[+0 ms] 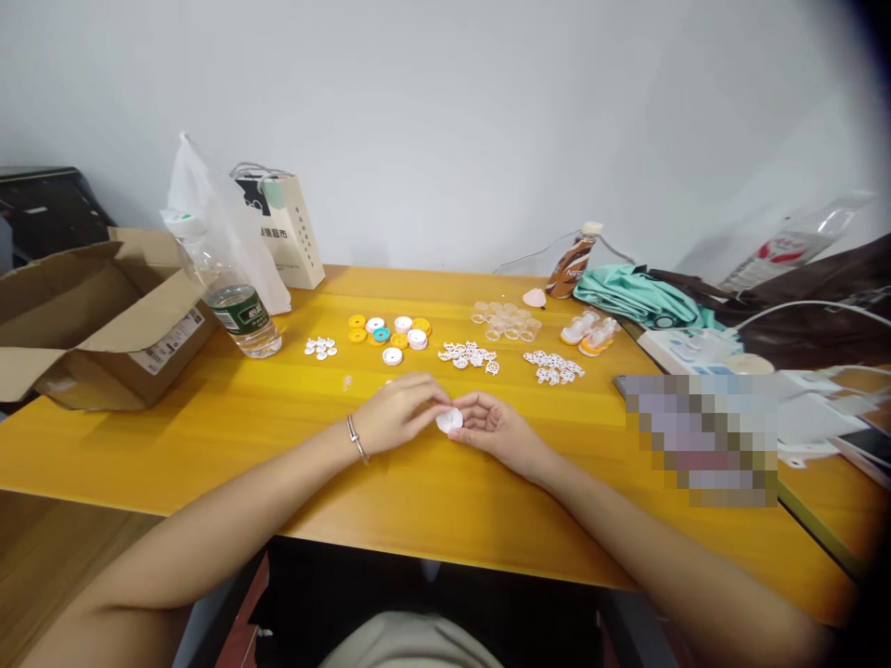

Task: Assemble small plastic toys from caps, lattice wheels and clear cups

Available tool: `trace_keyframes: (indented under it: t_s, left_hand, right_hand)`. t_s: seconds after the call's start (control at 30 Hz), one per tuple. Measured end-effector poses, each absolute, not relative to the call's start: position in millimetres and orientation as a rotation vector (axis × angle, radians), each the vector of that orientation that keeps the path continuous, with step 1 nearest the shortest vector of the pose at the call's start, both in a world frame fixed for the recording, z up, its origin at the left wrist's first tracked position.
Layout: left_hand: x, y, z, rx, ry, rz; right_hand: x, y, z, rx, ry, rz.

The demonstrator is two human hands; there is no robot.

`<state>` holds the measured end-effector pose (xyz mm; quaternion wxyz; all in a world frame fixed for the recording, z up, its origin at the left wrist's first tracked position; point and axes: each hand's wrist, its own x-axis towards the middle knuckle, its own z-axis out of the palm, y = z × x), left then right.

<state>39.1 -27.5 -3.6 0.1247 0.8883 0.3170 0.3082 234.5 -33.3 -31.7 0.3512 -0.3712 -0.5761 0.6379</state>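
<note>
A small white round plastic piece (449, 422) is held just above the table, between my two hands. My right hand (502, 434) pinches its right edge between thumb and curled fingers. From the other side, my left hand (404, 410) has thumb and fingertips closed at the piece's left edge; a bracelet circles that wrist. Beyond the hands lie yellow, white and blue round cases (398, 340). White cut-out pieces (468, 356) sit just behind my hands, with a second group of them (554, 366) to the right. Clear round covers (507, 321) are clustered farther back.
Small white discs (321, 349) lie left of the cases. A water bottle (242, 315) and an open cardboard box (132, 339) stand at left. On the right are orange-soled shoe-shaped items (590, 332), a drink bottle (572, 263), green cloth (644, 293) and a power strip (686, 348).
</note>
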Motion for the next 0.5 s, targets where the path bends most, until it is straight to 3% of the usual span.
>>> trace_keyframes:
  t_s: [0.2,0.5]
  left_hand:
    - [-2.7,19.4,2.0,2.329,1.549,1.019]
    - [0.7,70.7,2.8,2.418,1.870,0.539]
  right_hand:
    - [234.3,-31.9,-32.1,-1.051,-1.444,1.541]
    - [234.1,-31.5,-34.0,-1.033,-1.494,1.466]
